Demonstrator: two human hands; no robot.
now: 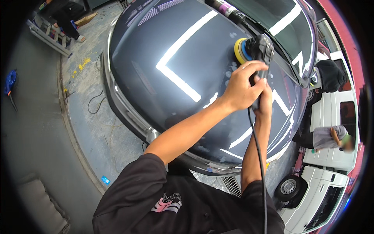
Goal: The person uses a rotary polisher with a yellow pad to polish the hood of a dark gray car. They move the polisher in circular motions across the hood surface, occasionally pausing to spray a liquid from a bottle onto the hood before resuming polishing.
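A dark grey car hood with bright light reflections spreads out before me. Both my hands are wrapped round a black electric polisher, which carries a yellow foam pad on a blue backing plate. The pad is at the hood near the windshield; whether its whole face touches the paint I cannot tell. My left hand grips the polisher body from the left. Lower on the handle, my right hand is closed and partly hidden by the left. Pale round smudges mark the paint around the pad.
The black power cord runs down past my right arm. A bottle with a pink label lies by the windshield base. A ladder and a person's leg are far left. At right are white vans and a person in grey.
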